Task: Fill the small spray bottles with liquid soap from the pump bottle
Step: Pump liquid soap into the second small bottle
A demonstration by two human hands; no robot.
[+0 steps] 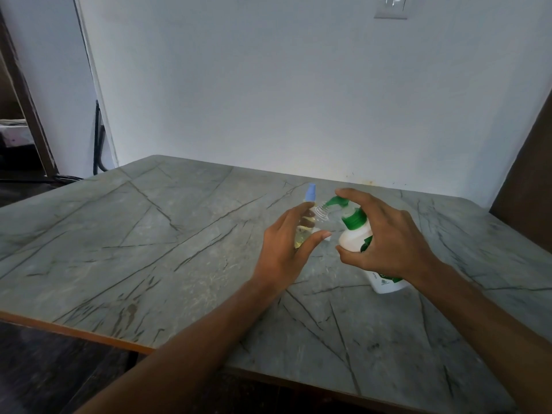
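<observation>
Our right hand [397,243], at 3 o'clock on the grey desk [149,234], has its grip around the white pump bottle [355,239], forefinger over its green pump. Our left hand [280,252] closes its grip around an uncapped spray bottle [322,212] at the nozzle; a blue-capped spray bottle [310,196] stands just at its 9 o'clock.

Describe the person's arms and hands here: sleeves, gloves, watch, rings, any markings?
Both are bare. The left forearm and right forearm show no sleeve up to the frame edge. The left hand and right hand wear no gloves, and no watch, band or ring shows on the visible sides. No tattoos or markings can be made out.
</observation>
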